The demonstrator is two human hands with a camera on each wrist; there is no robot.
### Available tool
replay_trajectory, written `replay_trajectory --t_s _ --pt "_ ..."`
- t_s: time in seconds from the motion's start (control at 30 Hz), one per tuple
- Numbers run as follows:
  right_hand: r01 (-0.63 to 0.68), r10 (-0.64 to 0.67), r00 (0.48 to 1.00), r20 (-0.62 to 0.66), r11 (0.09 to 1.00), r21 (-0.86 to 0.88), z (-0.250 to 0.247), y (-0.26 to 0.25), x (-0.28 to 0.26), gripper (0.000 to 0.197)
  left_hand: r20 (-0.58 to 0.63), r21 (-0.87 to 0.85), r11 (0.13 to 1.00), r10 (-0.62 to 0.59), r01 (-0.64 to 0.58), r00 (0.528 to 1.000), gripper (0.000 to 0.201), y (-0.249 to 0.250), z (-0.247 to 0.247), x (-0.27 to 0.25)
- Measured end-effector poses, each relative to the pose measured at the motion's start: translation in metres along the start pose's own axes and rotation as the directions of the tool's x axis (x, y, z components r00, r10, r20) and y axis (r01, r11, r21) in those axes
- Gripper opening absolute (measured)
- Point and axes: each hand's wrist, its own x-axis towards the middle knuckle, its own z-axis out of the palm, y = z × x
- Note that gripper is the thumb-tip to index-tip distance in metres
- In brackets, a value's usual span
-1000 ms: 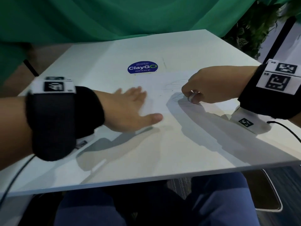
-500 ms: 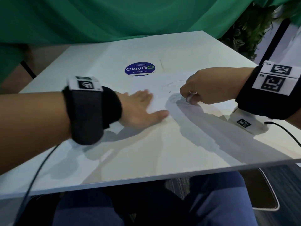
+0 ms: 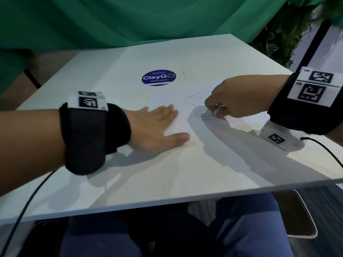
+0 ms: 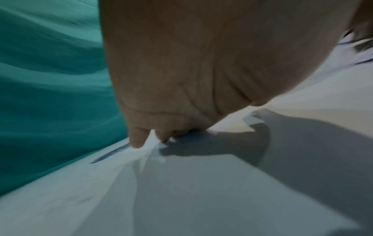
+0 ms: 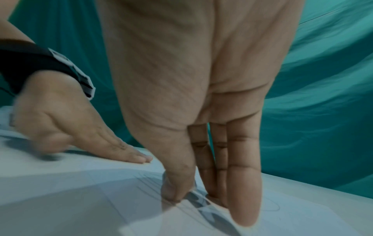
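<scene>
Below and left of the blue sticker (image 3: 158,78), the left hand (image 3: 154,127) was laid flat with straight fingers on the sheet of paper (image 3: 187,115), likely so the paper was kept from sliding on the table (image 3: 167,173). Below and right of the sticker, a small white eraser (image 3: 215,112) was pinched by the right hand (image 3: 239,101) and pressed on the pencil lines (image 3: 198,95), likely so they could be rubbed away.

The sheet of paper (image 3: 172,97) lies on the table (image 3: 167,173), just before the sticker (image 3: 159,78). The left hand (image 3: 154,127) rests on the sheet's left part. The right hand (image 3: 237,99), a small object (image 3: 216,112) in its fingers, is on the sheet's right part. The curtain (image 3: 130,19) hangs behind the table, and the plant (image 3: 278,38) stands at the far right.
</scene>
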Motion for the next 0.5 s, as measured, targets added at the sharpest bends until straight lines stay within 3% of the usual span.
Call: replay_trajectory --t_s 0.13,0.2,0.37,0.5 --pt "0.007 -0.007 1.000 -0.021 1.000 0.013 0.001 0.001 -0.002 0.028 0.010 0.006 0.949 -0.316 0.316 0.949 0.116 -0.047 -0.008 -0.003" --pt "0.008 -0.008 1.000 -0.025 1.000 0.016 0.000 0.000 -0.001 0.027 -0.031 0.019 0.940 -0.339 0.340 0.940 0.117 -0.054 -0.017 -0.004" --pt "-0.003 0.003 1.000 -0.017 1.000 -0.002 -0.003 -0.002 0.000 0.023 -0.127 0.041 0.994 -0.092 0.098 0.988 0.106 -0.006 -0.031 0.010" --pt "-0.004 0.004 1.000 -0.010 1.000 -0.012 -0.003 -0.002 0.003 0.018 -0.132 0.041 0.991 0.134 -0.130 0.982 0.104 0.040 -0.034 0.035"
